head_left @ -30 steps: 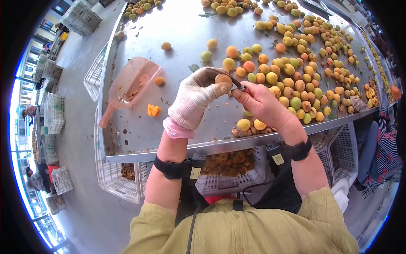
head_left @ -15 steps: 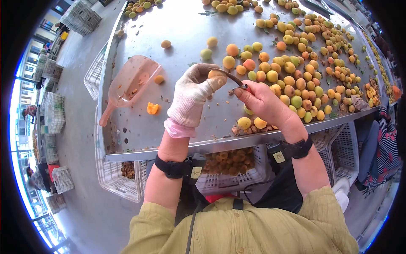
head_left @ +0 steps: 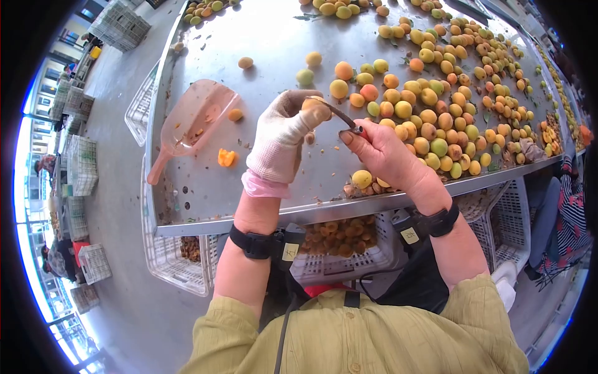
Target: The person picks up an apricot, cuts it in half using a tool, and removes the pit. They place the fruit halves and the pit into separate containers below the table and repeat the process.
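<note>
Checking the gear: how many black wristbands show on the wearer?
2: left band around the left forearm, right band around the right forearm. The sleeves could hide others.

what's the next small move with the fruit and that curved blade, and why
I'd probably turn the round yellow-orange fruit slightly against the thin, curved dark blade: the white-gloved left hand grips the fruit, the bare right hand steadies the tool's near end, and the blade appears to lie against the fruit's upper side.
</note>
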Tool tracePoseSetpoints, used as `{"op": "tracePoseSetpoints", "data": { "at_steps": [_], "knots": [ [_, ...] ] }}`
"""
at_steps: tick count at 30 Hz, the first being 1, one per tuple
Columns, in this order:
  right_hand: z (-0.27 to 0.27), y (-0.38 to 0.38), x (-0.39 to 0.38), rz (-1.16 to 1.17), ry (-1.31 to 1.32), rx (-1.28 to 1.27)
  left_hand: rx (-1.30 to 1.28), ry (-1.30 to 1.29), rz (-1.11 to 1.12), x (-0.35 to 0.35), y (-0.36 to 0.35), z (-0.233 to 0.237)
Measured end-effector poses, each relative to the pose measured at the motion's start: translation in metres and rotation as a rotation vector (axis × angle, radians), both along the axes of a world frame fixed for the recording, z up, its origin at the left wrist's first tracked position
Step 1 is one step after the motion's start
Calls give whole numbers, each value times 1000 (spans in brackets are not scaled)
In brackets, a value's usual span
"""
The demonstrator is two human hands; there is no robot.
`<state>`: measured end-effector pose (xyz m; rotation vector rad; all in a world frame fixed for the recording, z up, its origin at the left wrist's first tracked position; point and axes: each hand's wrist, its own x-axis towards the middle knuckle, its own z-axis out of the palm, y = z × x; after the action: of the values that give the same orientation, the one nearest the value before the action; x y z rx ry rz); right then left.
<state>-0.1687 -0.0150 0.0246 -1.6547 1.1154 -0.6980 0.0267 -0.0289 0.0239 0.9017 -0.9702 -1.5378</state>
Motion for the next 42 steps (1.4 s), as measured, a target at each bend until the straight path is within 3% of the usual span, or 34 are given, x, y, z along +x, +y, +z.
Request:
{"op": "tracePoseSetpoints", "data": {
  "at_steps": [2,4,8,9,11,15,16,18,20,23,26,27,29,32,36,39,40,41,42],
  "knots": [
    [3,-1,-5,17,64,-28,-21,-54,-11,3,-1,9],
    [5,-2,-9,49,164,-29,-8,-508,-115,3,0,24],
    [3,-2,-13,28,68,-38,-46,-211,-73,-3,-2,6],
    [4,2,-11,-112,-118,12,-48,-206,-80,-8,-1,1],
    [7,3,-7,-304,-413,-5,-22,73,-12,-21,1,-6],
    [-3,-1,-4,-218,-217,-241,114,288,-97,-42,16,-5],
    [-17,-3,0,-227,-322,-300,116,299,-89,-46,17,-5],
    [-9,-1,-3,-241,-258,-241,143,177,-59,-46,16,-6],
    [3,-2,-14,-137,3,-296,112,2,-93,-41,12,-1],
    [5,-4,-16,-77,27,-248,81,-109,-147,-37,13,-1],
    [1,-4,-7,-164,-186,-124,145,103,-123,-37,13,1],
    [2,0,-3,-193,-262,-149,169,171,-125,-38,14,2],
    [0,-4,-5,-152,-176,-228,216,296,-173,-41,12,-5],
    [6,-4,-4,-123,-130,-352,306,314,-203,-44,12,1],
    [9,-3,-11,-79,-49,-393,320,79,-199,-43,18,10],
    [3,-3,-10,-134,-58,-457,256,63,-170,-50,23,19],
    [2,-2,-8,-162,-66,-467,228,56,-202,-45,22,-1],
    [4,0,-10,-153,91,-498,392,378,-218,-47,17,-18],
    [-2,0,-6,-152,63,-529,433,472,-289,-40,17,-25]
  ]
}}
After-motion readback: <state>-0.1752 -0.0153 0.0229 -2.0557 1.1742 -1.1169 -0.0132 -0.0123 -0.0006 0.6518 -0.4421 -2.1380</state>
